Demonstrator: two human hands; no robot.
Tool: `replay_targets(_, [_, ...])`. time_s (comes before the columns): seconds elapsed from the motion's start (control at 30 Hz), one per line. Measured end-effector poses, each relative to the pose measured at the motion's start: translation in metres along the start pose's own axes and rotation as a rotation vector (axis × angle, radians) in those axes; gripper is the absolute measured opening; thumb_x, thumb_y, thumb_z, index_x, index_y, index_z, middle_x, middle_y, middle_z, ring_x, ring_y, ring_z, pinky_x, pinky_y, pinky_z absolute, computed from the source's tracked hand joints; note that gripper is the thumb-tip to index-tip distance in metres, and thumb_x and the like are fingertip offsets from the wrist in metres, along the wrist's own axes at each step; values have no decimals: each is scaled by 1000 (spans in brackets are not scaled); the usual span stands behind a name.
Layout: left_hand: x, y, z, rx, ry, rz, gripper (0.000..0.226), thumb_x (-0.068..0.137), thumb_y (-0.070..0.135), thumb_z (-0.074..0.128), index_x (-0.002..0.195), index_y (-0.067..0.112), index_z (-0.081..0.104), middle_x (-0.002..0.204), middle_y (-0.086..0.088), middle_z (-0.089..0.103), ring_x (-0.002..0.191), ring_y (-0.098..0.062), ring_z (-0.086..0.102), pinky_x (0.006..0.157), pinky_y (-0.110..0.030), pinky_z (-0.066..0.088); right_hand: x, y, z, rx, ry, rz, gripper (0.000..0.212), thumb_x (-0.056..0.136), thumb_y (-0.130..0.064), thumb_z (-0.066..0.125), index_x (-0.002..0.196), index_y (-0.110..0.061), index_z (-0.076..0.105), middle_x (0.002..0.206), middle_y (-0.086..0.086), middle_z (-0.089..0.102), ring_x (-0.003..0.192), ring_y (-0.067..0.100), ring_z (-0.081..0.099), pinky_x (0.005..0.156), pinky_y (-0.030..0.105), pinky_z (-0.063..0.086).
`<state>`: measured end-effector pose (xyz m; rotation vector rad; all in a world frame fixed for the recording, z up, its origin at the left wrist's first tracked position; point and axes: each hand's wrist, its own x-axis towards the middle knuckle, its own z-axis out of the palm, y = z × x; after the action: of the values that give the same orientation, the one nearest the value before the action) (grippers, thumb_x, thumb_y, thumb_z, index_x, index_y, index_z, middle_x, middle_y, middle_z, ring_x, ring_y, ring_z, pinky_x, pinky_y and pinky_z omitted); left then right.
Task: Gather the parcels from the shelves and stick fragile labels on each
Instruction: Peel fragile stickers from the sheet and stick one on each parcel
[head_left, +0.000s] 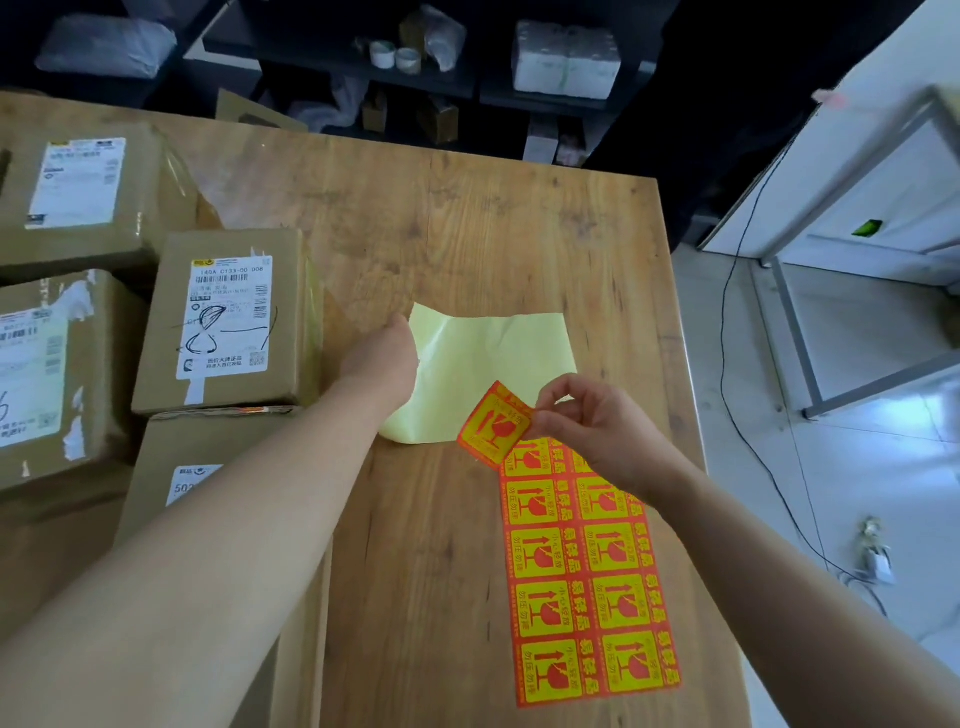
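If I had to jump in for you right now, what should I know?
Left grip: at the yellow backing sheet's left edge, fingers hidden.
Right grip: pinches one fragile label, lifted at the sheet's top.
Label sheet lies on the table, near right; parcels sit stacked at left.
Done: parcels gathered.
Left: stick labels on; no parcel top shows one.

A brown wooden desk (467, 218) stands in front of dark shelves (426, 83). The floor (753, 415) is pale and shiny. A thin black cable (727, 332) runs across it, near a grey metal frame (795, 332).
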<state>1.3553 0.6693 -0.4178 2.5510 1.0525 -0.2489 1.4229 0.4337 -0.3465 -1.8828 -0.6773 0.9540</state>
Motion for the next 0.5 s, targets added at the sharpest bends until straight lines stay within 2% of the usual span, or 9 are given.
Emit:
replay_targets(0.07, [-14,6,-12,13,14,24,45,95,24,50,132,6,30,127,-16,48,109,-35,52,74,-41,39,-2,-1,1,-26,38,-5,9,94,-17,59,92,-9,55,85,2,76,42,-2,50,41,15,33])
replay_targets(0.17, [-54,9,-30,-164,98,139,40,96,34,45,129,11,43,130,-10,51,110,-29,53,83,-37,44,-4,-4,6,-79,55,-29,9,95,-24,56,91,-17,53,83,-6,75,37,2,35,37,19,29])
replay_targets(0.27, [-106,4,-41,-540,-12,179,24,94,40,48,103,20,58,105,7,64,91,-10,58,71,-23,43,-6,-10,19,-118,67,-79,8,96,-24,55,90,-20,52,80,-9,75,38,4,34,37,18,29])
replay_targets(0.33, [-133,-2,-44,-666,-43,151,17,90,38,57,89,21,61,83,12,65,75,-4,59,63,-18,41,-10,-16,29,-116,81,-130,8,96,-21,55,89,-20,52,78,-11,74,38,3,39,39,14,32])
replay_targets(0.43, [-161,-15,-45,-722,-16,120,10,88,27,64,79,22,62,68,8,62,58,-5,51,57,-21,38,-21,-26,47,-106,99,-191,9,95,-21,56,88,-23,52,76,-14,74,40,2,41,42,14,33])
replay_targets(0.5, [-177,-26,-46,-783,2,105,11,88,24,64,78,21,62,68,4,63,55,-4,50,58,-23,40,-31,-32,61,-70,134,-205,6,93,-21,60,92,-25,56,76,-14,74,51,-1,54,49,11,39])
